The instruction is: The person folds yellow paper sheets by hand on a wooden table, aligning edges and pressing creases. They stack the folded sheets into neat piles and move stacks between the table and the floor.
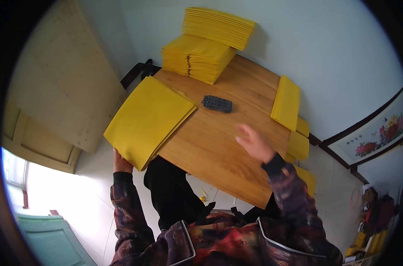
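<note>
A thin stack of large yellow sheets [150,119] lies at the left of the wooden table, its near-left corner jutting past the edge. My left hand [122,161] grips that corner, most of its fingers hidden beneath the sheets. Above the right part of the table is my right hand [254,142], slightly blurred, with thumb and fingers apart and nothing seen in it. Between the sheets and this hand, farther back, sits a dark grey oblong block [217,104] with a knobbly surface; its kind is unclear.
Two thick yellow piles stand at the table's [219,164] far end, the upper pile [217,27] tilted on the lower pile [197,56]. More yellow sheets [286,103] lean along the right edge by the wall. A framed flower picture [372,135] stands at right. My legs are under the near edge.
</note>
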Action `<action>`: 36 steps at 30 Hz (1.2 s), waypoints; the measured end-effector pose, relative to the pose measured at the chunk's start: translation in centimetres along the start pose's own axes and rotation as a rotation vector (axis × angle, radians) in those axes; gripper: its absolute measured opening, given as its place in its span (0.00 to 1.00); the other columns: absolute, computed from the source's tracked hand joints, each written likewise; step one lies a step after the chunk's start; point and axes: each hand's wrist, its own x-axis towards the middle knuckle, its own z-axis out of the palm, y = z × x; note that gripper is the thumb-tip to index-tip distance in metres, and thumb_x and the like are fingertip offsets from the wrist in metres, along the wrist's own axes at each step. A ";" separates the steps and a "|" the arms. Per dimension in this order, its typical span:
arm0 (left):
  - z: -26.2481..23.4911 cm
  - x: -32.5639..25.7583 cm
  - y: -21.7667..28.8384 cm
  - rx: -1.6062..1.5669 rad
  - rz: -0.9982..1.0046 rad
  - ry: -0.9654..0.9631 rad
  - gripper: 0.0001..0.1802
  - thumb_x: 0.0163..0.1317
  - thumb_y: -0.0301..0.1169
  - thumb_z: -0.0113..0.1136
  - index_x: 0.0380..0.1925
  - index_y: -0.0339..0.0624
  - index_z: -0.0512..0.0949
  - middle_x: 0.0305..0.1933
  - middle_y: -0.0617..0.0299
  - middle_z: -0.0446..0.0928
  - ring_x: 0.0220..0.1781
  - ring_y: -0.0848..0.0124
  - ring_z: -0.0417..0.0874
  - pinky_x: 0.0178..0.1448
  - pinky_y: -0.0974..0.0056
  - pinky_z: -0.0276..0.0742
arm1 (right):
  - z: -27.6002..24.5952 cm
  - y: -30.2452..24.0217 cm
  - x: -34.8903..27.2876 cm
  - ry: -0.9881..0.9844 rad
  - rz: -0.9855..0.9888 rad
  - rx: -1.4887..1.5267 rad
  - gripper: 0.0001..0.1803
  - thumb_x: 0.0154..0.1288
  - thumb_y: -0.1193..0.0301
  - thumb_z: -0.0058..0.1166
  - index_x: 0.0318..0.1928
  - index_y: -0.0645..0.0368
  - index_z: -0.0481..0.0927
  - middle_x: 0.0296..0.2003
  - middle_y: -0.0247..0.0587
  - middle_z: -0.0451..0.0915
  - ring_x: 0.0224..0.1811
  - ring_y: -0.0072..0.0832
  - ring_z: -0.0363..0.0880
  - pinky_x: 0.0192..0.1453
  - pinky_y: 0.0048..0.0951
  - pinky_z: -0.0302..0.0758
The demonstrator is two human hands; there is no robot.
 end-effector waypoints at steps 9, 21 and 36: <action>0.4 1.6 1.6 0.166 -0.010 0.088 0.24 0.61 0.31 0.57 0.57 0.40 0.65 0.52 0.54 0.75 0.50 0.57 0.79 0.54 0.55 0.77 | 5.4 5.0 14.5 0.144 0.060 -0.617 0.28 0.58 0.63 0.56 0.60 0.50 0.67 0.57 0.45 0.68 0.60 0.45 0.64 0.63 0.53 0.59; 3.8 1.3 1.6 0.300 0.085 0.187 0.26 0.54 0.17 0.51 0.56 0.37 0.63 0.51 0.50 0.73 0.47 0.57 0.80 0.51 0.56 0.79 | 7.8 1.4 17.3 0.183 -0.272 -0.438 0.26 0.56 0.64 0.58 0.54 0.60 0.71 0.55 0.53 0.69 0.59 0.48 0.64 0.62 0.42 0.64; 10.0 0.4 -4.0 0.462 0.163 0.196 0.22 0.54 0.19 0.55 0.51 0.36 0.68 0.46 0.56 0.76 0.44 0.63 0.80 0.47 0.62 0.77 | 5.8 2.8 18.9 0.017 0.021 -0.641 0.30 0.55 0.56 0.58 0.55 0.59 0.71 0.54 0.45 0.70 0.58 0.44 0.65 0.62 0.39 0.64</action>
